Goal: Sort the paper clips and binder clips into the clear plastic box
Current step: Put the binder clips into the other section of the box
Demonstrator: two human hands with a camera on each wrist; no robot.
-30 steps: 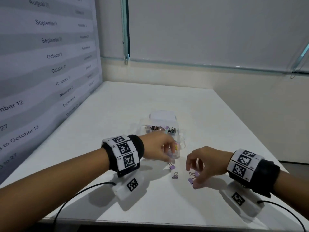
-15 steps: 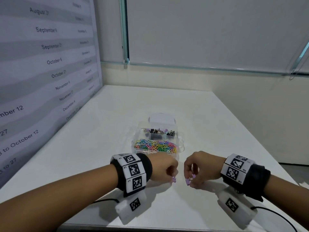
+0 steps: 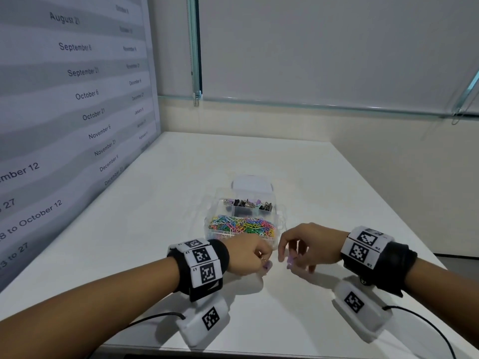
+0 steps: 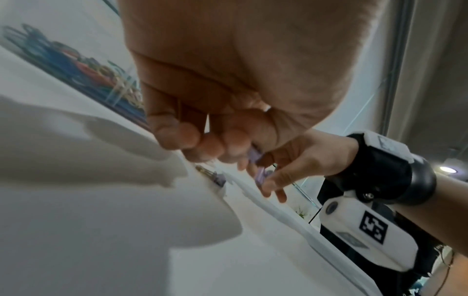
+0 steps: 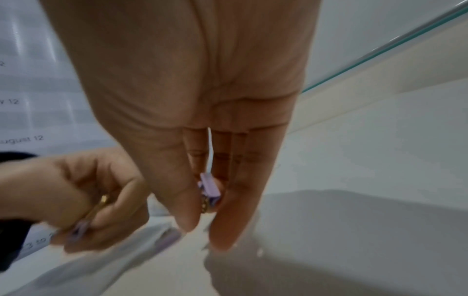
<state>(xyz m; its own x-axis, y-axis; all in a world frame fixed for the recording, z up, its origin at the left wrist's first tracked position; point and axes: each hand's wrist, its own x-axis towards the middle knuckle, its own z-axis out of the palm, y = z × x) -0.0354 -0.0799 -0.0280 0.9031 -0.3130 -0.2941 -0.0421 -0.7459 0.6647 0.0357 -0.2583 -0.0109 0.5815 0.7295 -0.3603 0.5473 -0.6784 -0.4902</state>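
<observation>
The clear plastic box (image 3: 281,218) stands open mid-table, with coloured paper clips (image 3: 241,226) in its near compartment and dark binder clips (image 3: 248,203) in the far ones. Just in front of it, my left hand (image 3: 264,263) pinches a purple binder clip (image 3: 267,265), also seen in the right wrist view as the clip (image 5: 78,230). My right hand (image 3: 287,263) pinches another purple binder clip (image 5: 210,190) between thumb and fingers, close to the left hand. A third purple clip (image 4: 215,177) lies on the table under the left hand.
The white table (image 3: 155,203) meets a wall poster with dates (image 3: 77,99) on the left. The box lid (image 3: 252,182) stands open behind the box. Cables (image 3: 145,320) run from the wrist units near the front edge.
My left hand came back from the box to the loose clips and picked up a purple one. My right hand lifted its purple clip off the table and moved closer to the left hand.
</observation>
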